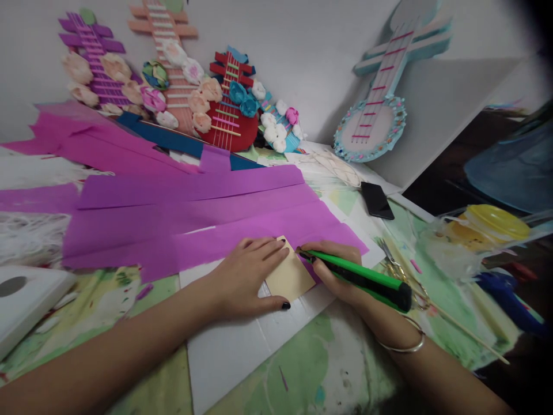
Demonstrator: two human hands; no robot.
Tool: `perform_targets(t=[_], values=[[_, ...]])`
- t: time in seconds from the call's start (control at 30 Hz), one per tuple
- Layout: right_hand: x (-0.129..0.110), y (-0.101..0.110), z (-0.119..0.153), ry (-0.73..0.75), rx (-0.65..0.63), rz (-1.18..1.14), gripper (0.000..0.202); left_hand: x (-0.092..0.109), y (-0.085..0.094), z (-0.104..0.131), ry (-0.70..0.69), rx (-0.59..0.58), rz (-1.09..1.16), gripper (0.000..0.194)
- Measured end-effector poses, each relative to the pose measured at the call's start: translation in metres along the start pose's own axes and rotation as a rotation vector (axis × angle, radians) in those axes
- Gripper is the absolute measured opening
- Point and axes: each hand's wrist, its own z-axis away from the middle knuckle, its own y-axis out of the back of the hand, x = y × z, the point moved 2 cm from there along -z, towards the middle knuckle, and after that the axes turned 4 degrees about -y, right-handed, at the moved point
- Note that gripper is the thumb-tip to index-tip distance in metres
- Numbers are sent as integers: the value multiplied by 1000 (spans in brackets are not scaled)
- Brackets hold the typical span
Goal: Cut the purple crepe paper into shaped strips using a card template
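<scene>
Purple paper [129,225] is spread over the table [298,357], nothing card-sized cut loose that I can see; left hand [246,276] lies flat, fingers spread, on the card [291,279], right hand [334,282] wrapped round a green cutter [367,276].

Remote tally via head cam; clock ref. = view ctr. I ct. 2 hands: L hand [248,282] at 7, R hand [343,251] at 4. At 4 also, 1 ea.: grn cutter [371,279], scissors [392,265] (pr.), wooden stick [470,334], bangle [404,350]. Approx. 6: 1 cream card [289,276]. At 3, 1 ea.: phone [377,200], yellow lid [501,221]. Stringed models, 5 tot.: purple model [95,63] at 10, peach model [177,95] btwn 10 & 11, red model [242,132] at 11, sm. blue model [294,141] at 12, pale-blue model [374,127] btwn 1 & 2. Teal flowers [238,92] on red: I get 2. Purple sheets [203,219] overlap, no. unclear.
</scene>
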Motion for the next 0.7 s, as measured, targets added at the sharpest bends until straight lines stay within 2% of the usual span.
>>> perform_targets(t=[0.33,0.57,0.7], values=[[-1,2,0,7,-31,5,29,-1,0,0,-2,15,1,82],[-3,4,0,18,-40,14,27,-1,1,0,-29,24,15,74],[-4,5,1,42,-13,18,23,0,1,1,-26,27,10,73]])
